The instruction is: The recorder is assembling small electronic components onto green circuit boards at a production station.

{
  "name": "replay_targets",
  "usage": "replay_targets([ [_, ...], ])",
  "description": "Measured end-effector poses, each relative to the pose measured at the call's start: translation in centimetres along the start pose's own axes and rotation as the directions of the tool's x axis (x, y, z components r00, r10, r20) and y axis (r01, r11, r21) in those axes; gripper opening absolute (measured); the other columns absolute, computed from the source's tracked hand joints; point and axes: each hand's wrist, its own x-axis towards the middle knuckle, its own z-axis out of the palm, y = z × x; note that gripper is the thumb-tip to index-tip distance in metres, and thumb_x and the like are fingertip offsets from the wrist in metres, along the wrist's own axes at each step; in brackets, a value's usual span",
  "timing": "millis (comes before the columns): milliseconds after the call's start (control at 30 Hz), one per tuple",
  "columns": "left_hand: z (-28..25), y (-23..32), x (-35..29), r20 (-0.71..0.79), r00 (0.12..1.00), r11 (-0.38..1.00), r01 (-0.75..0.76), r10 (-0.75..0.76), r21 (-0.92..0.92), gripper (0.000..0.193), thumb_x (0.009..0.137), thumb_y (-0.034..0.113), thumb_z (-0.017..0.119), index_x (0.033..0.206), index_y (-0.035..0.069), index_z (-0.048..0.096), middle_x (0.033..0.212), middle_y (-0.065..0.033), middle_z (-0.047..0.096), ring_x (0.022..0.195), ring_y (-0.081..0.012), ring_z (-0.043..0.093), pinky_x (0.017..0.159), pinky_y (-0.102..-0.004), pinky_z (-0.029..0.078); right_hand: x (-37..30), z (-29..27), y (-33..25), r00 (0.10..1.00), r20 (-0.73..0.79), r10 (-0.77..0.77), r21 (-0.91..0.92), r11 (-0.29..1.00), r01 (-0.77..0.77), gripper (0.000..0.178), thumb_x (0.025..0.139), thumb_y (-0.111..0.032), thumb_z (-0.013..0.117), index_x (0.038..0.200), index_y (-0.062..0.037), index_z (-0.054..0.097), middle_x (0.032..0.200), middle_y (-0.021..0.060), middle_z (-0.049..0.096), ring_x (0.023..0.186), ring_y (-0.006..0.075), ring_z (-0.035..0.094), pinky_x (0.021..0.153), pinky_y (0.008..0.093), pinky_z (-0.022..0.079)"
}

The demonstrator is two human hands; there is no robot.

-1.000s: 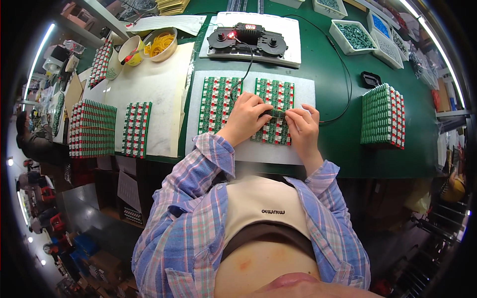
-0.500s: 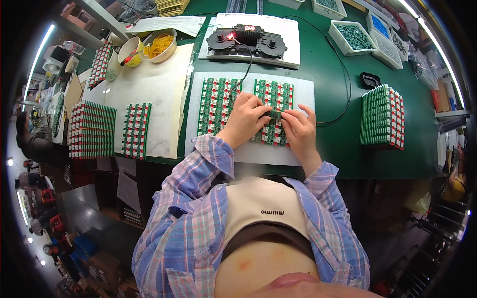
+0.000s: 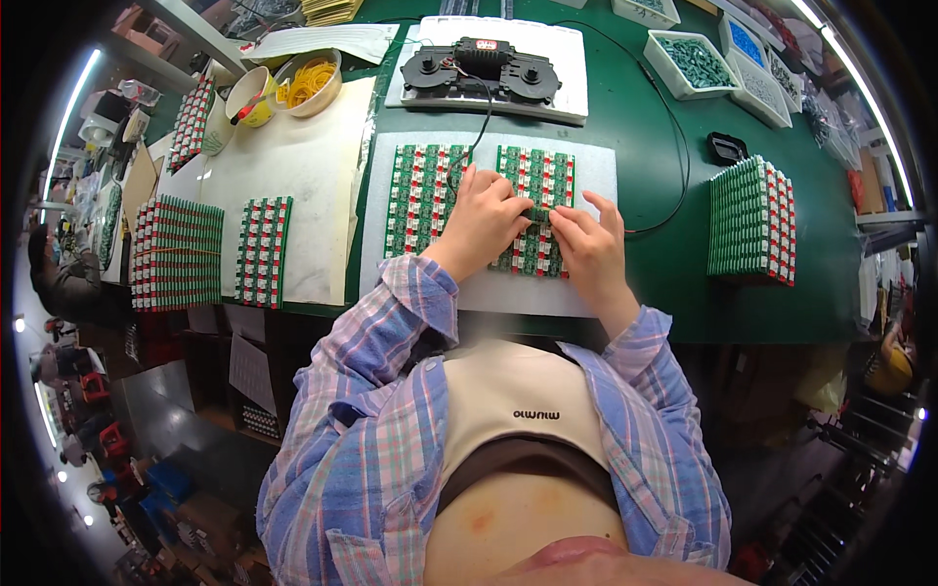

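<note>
Two green circuit board panels, the left panel point(image 3: 414, 200) and the right panel point(image 3: 536, 168), lie side by side on a white foam sheet point(image 3: 596, 166). Over the right panel, my left hand point(image 3: 483, 221) and my right hand point(image 3: 595, 252) meet with pinched fingertips. Between them is a small dark green piece point(image 3: 536, 215), mostly covered by the fingers, so its kind is unclear. A black cable point(image 3: 486, 127) runs down from a black device with two round knobs point(image 3: 481, 76) and passes behind my left hand; whether that hand touches it is hidden.
Stacked board panels stand at the right point(image 3: 750, 220) and at the left point(image 3: 178, 254), beside a smaller stack point(image 3: 262, 251). Bowls, one with yellow rubber bands point(image 3: 311, 82), sit at the back left. White bins of small parts point(image 3: 690, 64) and a small black tray point(image 3: 727, 148) are at the back right.
A red light glowing on the black device no longer shows. The view has shifted slightly; both hands keep almost the same pinch over the right panel.
</note>
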Motion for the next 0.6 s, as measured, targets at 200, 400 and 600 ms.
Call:
replay_targets([
  [200, 0.2, 0.1, -0.2, -0.01, 0.999, 0.999, -0.033, 0.033, 0.007, 0.018, 0.081, 0.018, 0.076, 0.098, 0.014, 0.075, 0.097, -0.0028, 0.061, 0.105, -0.0267, 0.054, 0.116, -0.0554, 0.03, -0.1, 0.8, 1.3, 0.996, 0.043, 0.074, 0.173, 0.982, -0.081, 0.017, 0.082, -0.009, 0.075, 0.099, -0.0121, 0.076, 0.104, -0.0019, 0.073, 0.116, 0.0269, 0.056, 0.104, 0.0425, 0.042],
  [400, -0.4, 0.2, 0.5, -0.079, 0.994, 0.997, -0.07, 0.072, 0.034, 0.022, 0.081, 0.014, 0.076, 0.102, 0.012, 0.077, 0.093, -0.0015, 0.063, 0.098, -0.0237, 0.054, 0.104, -0.0449, 0.04, 0.2, 0.8, 1.5, 0.993, -0.016, 0.117, 0.259, 0.96, -0.108, 0.016, 0.081, -0.007, 0.076, 0.096, -0.0119, 0.077, 0.101, -0.0025, 0.074, 0.11, 0.0265, 0.057, 0.101, 0.0395, 0.046],
  [600, 0.3, -1.0, 1.6, -0.119, 0.992, 0.998, -0.044, 0.039, -0.037, 0.023, 0.081, 0.014, 0.077, 0.103, 0.012, 0.077, 0.096, -0.0013, 0.064, 0.097, -0.0234, 0.054, 0.098, -0.0393, 0.042, 1.0, 1.9, 2.2, 0.986, -0.063, 0.152, 0.288, 0.949, -0.128, 0.017, 0.081, -0.004, 0.075, 0.097, -0.0112, 0.077, 0.101, -0.0024, 0.075, 0.109, 0.027, 0.058, 0.097, 0.0361, 0.049],
])
